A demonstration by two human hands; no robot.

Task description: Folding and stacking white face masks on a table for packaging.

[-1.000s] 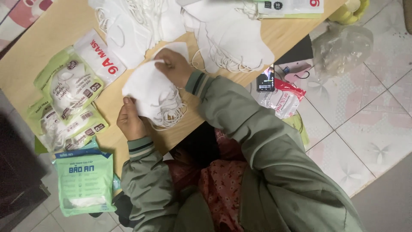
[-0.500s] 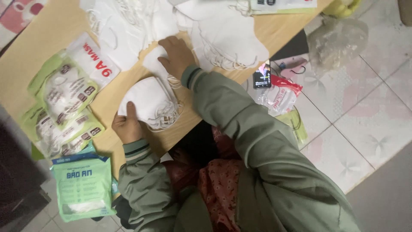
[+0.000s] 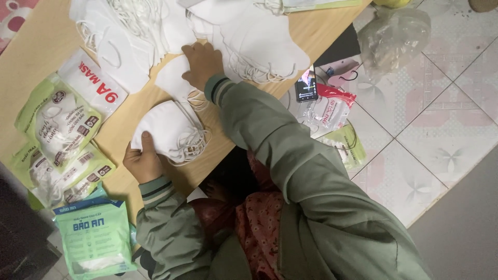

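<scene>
My left hand (image 3: 142,162) grips the near edge of a small stack of white face masks (image 3: 166,129) lying on the wooden table (image 3: 36,57), thumb on top. Ear loops trail from the stack's right side. My right hand (image 3: 201,63) reaches farther across the table, its fingers curled down on a single white mask (image 3: 174,79) at the edge of a big loose pile of white masks (image 3: 249,36). Both arms wear green jacket sleeves with striped cuffs.
Green mask packets (image 3: 57,122) and a white packet with red letters (image 3: 93,83) lie left of the stack. Another green packet (image 3: 96,238) sits below them. A phone (image 3: 306,85), red-and-clear bags (image 3: 329,109) and a crumpled plastic bag (image 3: 394,36) lie on the tiled floor to the right.
My right hand left the top of the stack and moved away to the single mask by the far pile. My left hand stayed on the stack's near edge.
</scene>
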